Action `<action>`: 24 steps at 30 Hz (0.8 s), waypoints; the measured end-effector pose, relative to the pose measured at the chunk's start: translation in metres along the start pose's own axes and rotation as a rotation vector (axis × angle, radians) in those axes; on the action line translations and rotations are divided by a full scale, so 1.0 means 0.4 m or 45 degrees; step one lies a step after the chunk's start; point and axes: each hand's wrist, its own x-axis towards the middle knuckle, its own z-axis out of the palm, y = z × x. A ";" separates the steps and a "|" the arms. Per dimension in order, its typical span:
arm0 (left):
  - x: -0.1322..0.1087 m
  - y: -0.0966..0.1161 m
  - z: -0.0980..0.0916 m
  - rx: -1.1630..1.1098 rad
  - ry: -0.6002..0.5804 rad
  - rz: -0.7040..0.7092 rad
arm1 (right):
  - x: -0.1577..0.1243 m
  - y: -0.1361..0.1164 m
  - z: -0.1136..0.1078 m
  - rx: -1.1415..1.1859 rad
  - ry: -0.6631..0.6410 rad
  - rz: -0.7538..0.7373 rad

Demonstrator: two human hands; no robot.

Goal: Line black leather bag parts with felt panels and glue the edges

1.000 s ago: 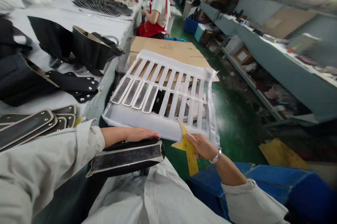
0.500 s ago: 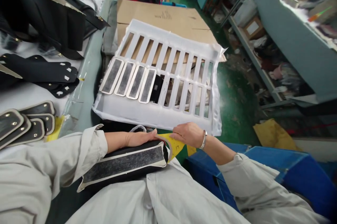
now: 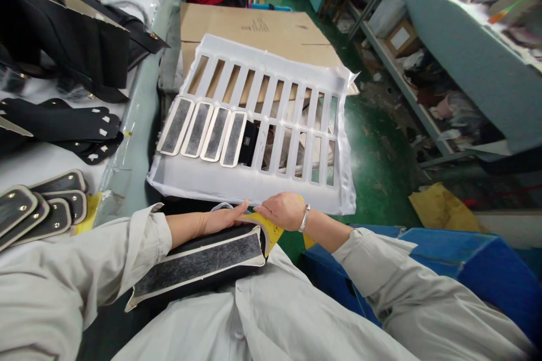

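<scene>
A black box-shaped piece (image 3: 195,268) with a mottled grey, cream-edged panel lies across my lap, tilted up to the right. My left hand (image 3: 220,220) lies along its top with the fingers stretched out; part of the hand is hidden behind the piece. At its right end my right hand (image 3: 283,211) is closed on a yellow sheet (image 3: 271,230), which curves against that end. A thin grey loop (image 3: 222,207) shows behind my left hand. Just beyond both hands is a white slotted rack (image 3: 190,174). Several grey panels with cream borders (image 3: 214,134) stand in its near row.
A black piece (image 3: 249,143) sits beside the panels in the rack. Cardboard (image 3: 254,25) lies behind it. On the left table are black strap pieces (image 3: 59,121) and grey riveted panels (image 3: 55,211). Blue bins (image 3: 444,259) stand at right, below a shelved bench (image 3: 474,67).
My right hand has shifted left, closer to my left hand, with the yellow sheet in it. My left hand has barely moved. The whole view has shifted slightly.
</scene>
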 end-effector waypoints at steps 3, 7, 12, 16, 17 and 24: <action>0.005 -0.004 -0.004 0.014 0.066 -0.056 | 0.004 -0.003 0.007 0.015 -0.032 0.025; 0.011 -0.003 -0.007 0.102 0.014 -0.047 | -0.016 -0.014 0.022 0.048 -0.013 0.128; 0.012 0.005 0.001 0.095 -0.063 -0.029 | -0.047 -0.032 0.041 0.084 0.073 0.257; 0.013 0.005 0.011 -0.035 -0.138 0.031 | -0.057 -0.045 0.043 0.085 0.145 0.267; 0.013 0.005 0.013 -0.040 -0.142 0.056 | -0.058 -0.047 0.042 0.087 0.145 0.270; 0.013 0.010 0.021 -0.033 -0.085 0.100 | -0.056 -0.048 0.025 0.044 0.069 0.215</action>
